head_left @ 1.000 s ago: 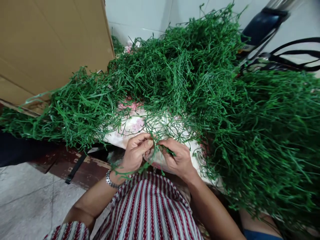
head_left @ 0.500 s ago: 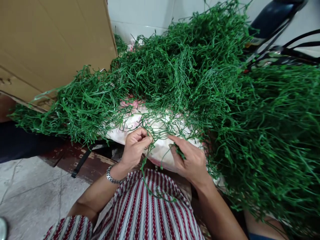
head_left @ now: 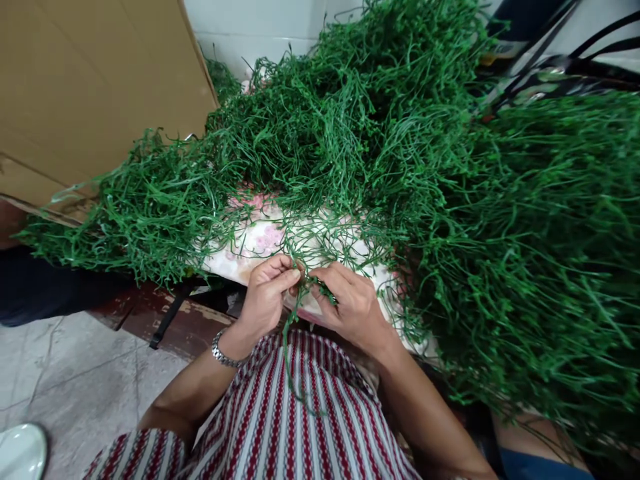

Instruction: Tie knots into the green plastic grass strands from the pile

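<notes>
Thin green plastic-looking stems [head_left: 295,313] hang from my left hand [head_left: 270,290], whose thumb and forefinger pinch them. Close on the right, my right hand [head_left: 350,297] has its fingers curled round a small bunch of green pieces, its fingertips nearly meeting the left ones. The joined strand dangles over the striped clothing on my lap. Under and behind both hands lies a pale cloth with pink flowers [head_left: 265,239], strewn with loose green stems. A large tangled heap of green stems [head_left: 340,127] rises beyond it.
A cardboard box [head_left: 100,80] stands at the back left. More green stems [head_left: 540,267] fill the right side. A worn reddish wooden surface [head_left: 170,327] with a black strap shows at the left. Another person's arm [head_left: 10,223] is at the left edge; a pale round object [head_left: 23,453] is lower left.
My right hand has moved left, up to my left hand, and its fingers have drawn together. My left hand keeps its pinch. The view has shifted slightly.
</notes>
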`<state>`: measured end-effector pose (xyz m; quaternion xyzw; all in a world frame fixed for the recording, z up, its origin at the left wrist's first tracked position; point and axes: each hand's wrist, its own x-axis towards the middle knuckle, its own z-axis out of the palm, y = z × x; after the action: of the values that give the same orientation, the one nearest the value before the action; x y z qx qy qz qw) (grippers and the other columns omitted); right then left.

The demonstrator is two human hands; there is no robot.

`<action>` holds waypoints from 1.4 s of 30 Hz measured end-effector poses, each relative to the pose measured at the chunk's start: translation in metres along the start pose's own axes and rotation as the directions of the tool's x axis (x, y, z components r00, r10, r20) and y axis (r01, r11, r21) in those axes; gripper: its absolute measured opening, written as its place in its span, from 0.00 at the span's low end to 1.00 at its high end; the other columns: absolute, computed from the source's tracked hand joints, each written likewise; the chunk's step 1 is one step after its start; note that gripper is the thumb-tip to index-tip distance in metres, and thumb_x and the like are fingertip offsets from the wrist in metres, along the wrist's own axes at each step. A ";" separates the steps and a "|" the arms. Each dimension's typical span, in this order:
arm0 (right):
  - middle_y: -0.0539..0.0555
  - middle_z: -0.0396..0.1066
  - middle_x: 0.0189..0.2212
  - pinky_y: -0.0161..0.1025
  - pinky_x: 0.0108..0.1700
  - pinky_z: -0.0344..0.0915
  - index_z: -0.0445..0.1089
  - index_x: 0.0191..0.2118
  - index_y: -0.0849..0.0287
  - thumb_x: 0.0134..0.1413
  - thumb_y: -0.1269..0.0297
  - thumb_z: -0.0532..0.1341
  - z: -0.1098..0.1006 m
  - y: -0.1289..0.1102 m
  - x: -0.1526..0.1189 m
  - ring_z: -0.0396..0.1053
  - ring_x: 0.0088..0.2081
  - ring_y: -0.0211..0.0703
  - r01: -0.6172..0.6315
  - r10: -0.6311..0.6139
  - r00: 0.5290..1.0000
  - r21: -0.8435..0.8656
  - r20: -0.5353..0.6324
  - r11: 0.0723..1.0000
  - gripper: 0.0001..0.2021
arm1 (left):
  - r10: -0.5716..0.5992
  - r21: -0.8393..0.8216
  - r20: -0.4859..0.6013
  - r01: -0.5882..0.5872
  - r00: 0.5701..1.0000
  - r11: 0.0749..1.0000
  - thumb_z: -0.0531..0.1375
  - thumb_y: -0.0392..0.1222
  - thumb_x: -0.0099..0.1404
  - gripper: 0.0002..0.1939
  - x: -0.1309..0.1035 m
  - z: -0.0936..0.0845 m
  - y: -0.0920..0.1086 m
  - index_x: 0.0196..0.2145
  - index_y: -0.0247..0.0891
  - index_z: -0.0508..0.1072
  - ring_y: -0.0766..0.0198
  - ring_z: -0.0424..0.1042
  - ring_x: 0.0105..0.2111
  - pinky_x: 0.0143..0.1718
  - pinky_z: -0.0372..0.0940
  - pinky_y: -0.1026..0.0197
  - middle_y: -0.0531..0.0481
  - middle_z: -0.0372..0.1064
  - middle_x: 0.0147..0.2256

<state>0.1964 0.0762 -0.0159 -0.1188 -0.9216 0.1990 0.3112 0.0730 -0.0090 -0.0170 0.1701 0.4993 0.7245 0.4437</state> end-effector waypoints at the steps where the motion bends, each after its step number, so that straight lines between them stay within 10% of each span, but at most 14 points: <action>1: 0.52 0.66 0.27 0.35 0.32 0.62 0.64 0.38 0.61 0.52 0.74 0.54 -0.001 0.000 0.000 0.63 0.30 0.38 0.003 -0.003 1.000 0.037 -0.012 0.999 0.07 | 0.003 -0.012 -0.003 -0.003 1.000 1.000 0.63 0.33 0.51 0.05 -0.001 0.002 -0.001 0.24 0.34 0.68 0.75 0.59 0.20 0.22 0.53 0.71 0.56 0.66 0.23; 7: 0.53 0.66 0.28 0.35 0.33 0.62 0.65 0.38 0.62 0.55 0.72 0.54 -0.005 0.003 -0.004 0.64 0.31 0.38 -0.052 0.056 0.998 0.143 -0.028 0.988 0.06 | 0.127 0.049 -0.037 -0.125 0.991 0.991 0.63 0.33 0.51 0.03 -0.005 0.010 -0.005 0.26 0.34 0.70 0.74 0.60 0.23 0.25 0.54 0.70 0.55 0.66 0.24; 14: 0.52 0.62 0.25 0.35 0.29 0.58 0.67 0.37 0.61 0.56 0.69 0.53 -0.001 0.004 -0.009 0.60 0.28 0.38 -0.014 0.008 0.999 0.115 0.053 0.993 0.07 | -0.077 -0.126 -0.066 0.068 0.995 0.990 0.65 0.36 0.49 0.06 -0.011 0.017 -0.002 0.26 0.34 0.71 0.74 0.60 0.21 0.24 0.55 0.69 0.57 0.65 0.21; 23: 0.51 0.65 0.26 0.36 0.32 0.60 0.66 0.34 0.60 0.50 0.76 0.54 0.002 -0.003 -0.007 0.63 0.29 0.37 -0.117 0.142 0.988 0.318 -0.055 0.941 0.07 | 0.212 -0.096 -0.225 -0.238 0.951 0.966 0.64 0.35 0.50 0.03 -0.013 0.003 -0.009 0.23 0.34 0.72 0.69 0.68 0.23 0.31 0.61 0.65 0.53 0.70 0.22; 30: 0.50 0.64 0.25 0.35 0.31 0.60 0.66 0.35 0.59 0.53 0.73 0.56 0.015 -0.009 -0.006 0.63 0.28 0.36 -0.163 0.237 0.949 0.323 -0.208 0.932 0.05 | 0.059 -0.118 -0.046 -0.064 0.997 0.991 0.64 0.34 0.50 0.05 -0.009 0.005 -0.003 0.28 0.36 0.73 0.71 0.68 0.27 0.31 0.63 0.69 0.53 0.70 0.26; 42: 0.55 0.66 0.33 0.36 0.34 0.66 0.63 0.50 0.62 0.52 0.71 0.57 0.015 -0.001 0.005 0.64 0.34 0.39 -0.008 0.009 1.000 0.226 -0.003 0.974 0.17 | 0.159 0.137 0.014 -0.159 0.987 0.978 0.66 0.34 0.48 0.03 -0.004 -0.023 -0.011 0.25 0.35 0.76 0.68 0.69 0.25 0.29 0.66 0.67 0.51 0.72 0.24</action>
<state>0.1834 0.0724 -0.0238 -0.0869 -0.8918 0.3036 0.3239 0.0646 -0.0238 -0.0360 0.2408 0.5324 0.7212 0.3721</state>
